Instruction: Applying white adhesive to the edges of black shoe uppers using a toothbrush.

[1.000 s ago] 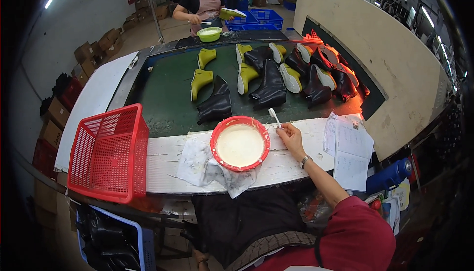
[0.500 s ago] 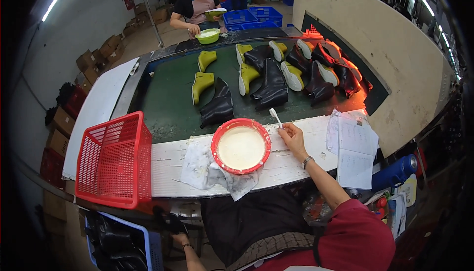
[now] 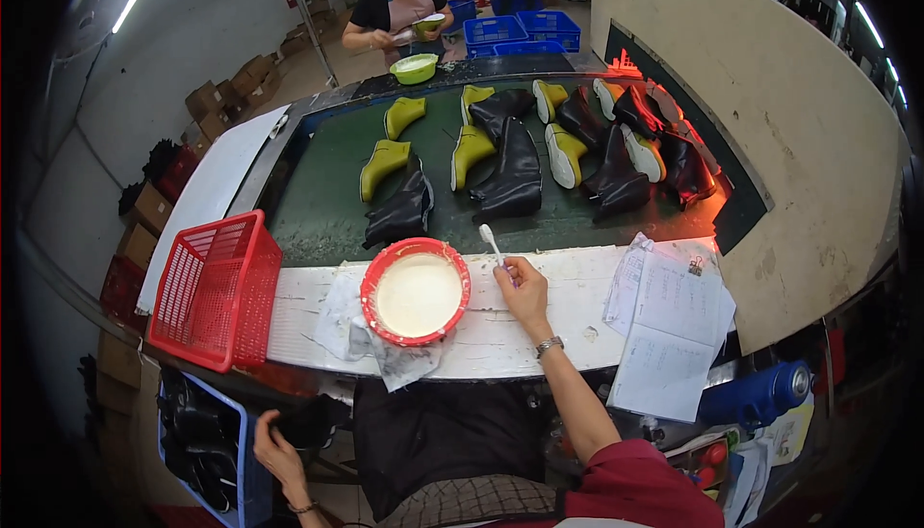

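My right hand (image 3: 523, 294) pinches a toothbrush (image 3: 491, 243), its white head pointing up and away over the bench edge. Left of that hand, a red bowl (image 3: 369, 309) of thick cream-coloured liquid stands on a stained cloth (image 3: 409, 362). Low at the left, my left hand (image 3: 279, 453) is curled at a dark boot (image 3: 316, 420), apparently gripping it; shadow hides the boot's detail. Close by is a blue crate (image 3: 252, 475) with several black boots (image 3: 204, 446). On the green belt (image 3: 322, 191) lie black boots (image 3: 512, 174) and yellow-green boot-shaped pieces with pale soles (image 3: 385, 168).
A red mesh basket (image 3: 217, 287) sits at the bench's left end. Papers (image 3: 671, 321) and a blue flask (image 3: 756, 395) are at the right. A pale panel (image 3: 760, 133) borders the belt near an orange glow. Across it, a person works by a green bowl (image 3: 414, 70).
My left hand has come up and left beside the blue crate, with the dark boot. The toothbrush stays in my right hand. The belt's boots have shifted slightly; the view has turned too.
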Available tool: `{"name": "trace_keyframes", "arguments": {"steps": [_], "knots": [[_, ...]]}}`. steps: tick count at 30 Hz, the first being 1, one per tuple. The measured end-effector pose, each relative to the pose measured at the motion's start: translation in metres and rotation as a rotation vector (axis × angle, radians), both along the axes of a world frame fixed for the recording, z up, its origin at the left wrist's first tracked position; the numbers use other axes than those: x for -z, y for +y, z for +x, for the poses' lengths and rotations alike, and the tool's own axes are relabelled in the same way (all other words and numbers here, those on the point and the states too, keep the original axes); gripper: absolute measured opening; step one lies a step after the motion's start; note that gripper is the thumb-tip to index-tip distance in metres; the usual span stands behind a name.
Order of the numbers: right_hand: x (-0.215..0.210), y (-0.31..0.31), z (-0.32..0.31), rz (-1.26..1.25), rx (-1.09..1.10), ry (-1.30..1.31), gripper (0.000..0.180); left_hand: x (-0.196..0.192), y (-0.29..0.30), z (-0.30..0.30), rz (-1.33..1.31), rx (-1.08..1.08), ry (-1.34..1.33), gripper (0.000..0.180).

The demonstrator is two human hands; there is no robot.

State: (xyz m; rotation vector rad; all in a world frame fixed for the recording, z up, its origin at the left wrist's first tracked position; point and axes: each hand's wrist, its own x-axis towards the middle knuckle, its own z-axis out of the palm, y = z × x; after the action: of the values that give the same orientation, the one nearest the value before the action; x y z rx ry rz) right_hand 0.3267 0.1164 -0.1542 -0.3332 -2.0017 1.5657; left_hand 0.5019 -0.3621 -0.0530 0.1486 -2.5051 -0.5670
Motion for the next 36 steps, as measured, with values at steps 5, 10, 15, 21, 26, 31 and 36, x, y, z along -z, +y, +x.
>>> {"name": "trace_keyframes", "arguments": {"steps": [5,10,15,21,26,31,36], "knots": [[0.003,0.0,-0.003,0.058,-0.046,-0.045,0.026,-0.124,0.035,-0.037,-0.239,0.055,0.063,0.032],[-0.001,0.014,-0.007,0.079,0.021,-0.021,0.027,-0.173,0.071,-0.182,-0.61,0.161,-0.306,0.036],[-0.005,0.004,-0.008,0.06,-0.003,-0.066,0.027,-0.125,0.106,-0.33,-0.887,0.29,-0.718,0.045],[-0.004,-0.001,-0.002,0.052,-0.01,-0.079,0.024,-0.051,0.071,-0.38,-0.209,0.31,-0.558,0.069],[0.003,0.012,0.002,-0.08,-0.03,-0.044,0.024,-0.001,0.041,-0.331,-0.009,0.446,-0.626,0.127],[-0.042,0.01,0.007,-0.246,-0.197,-0.168,0.02,0.012,0.011,-0.324,0.082,0.387,-0.51,0.095],[-0.119,-0.04,0.032,0.629,-0.211,-0.253,0.017,-0.024,0.014,-0.301,0.187,0.401,-0.406,0.052]]}}
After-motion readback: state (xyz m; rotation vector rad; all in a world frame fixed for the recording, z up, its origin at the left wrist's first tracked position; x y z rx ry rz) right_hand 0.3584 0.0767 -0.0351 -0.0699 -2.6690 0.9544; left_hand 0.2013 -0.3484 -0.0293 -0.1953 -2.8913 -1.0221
